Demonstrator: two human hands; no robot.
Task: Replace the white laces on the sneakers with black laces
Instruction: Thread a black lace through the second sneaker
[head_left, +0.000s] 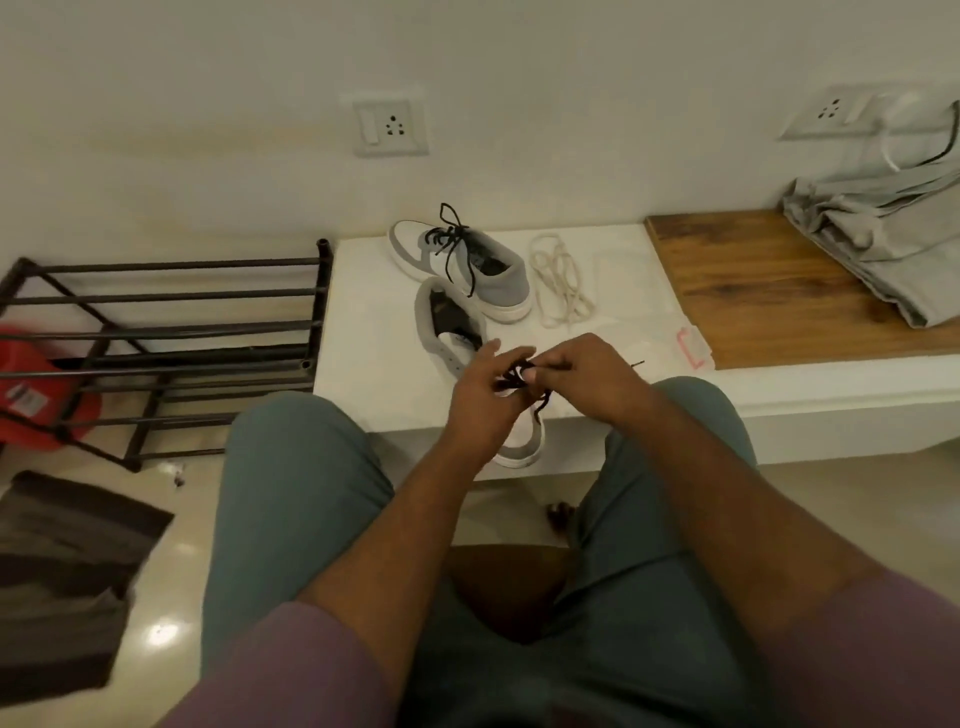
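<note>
Dim, warm yellowish light is filling the room and leaving the white wall (208, 78) looking muddy; a bright glare spot is shining on the glossy floor (161, 631) at lower left. The wide lens is bending the edges, with the metal rack (166, 332) bowing; the whole picture is looking soft, and both hands are blurring slightly.

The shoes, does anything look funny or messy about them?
A little. The far sneaker already has black laces, hanging loose and untied. The near sneaker points the opposite way, its toe poking past the ledge. The white laces lie in a tangled pile beside them.
</note>
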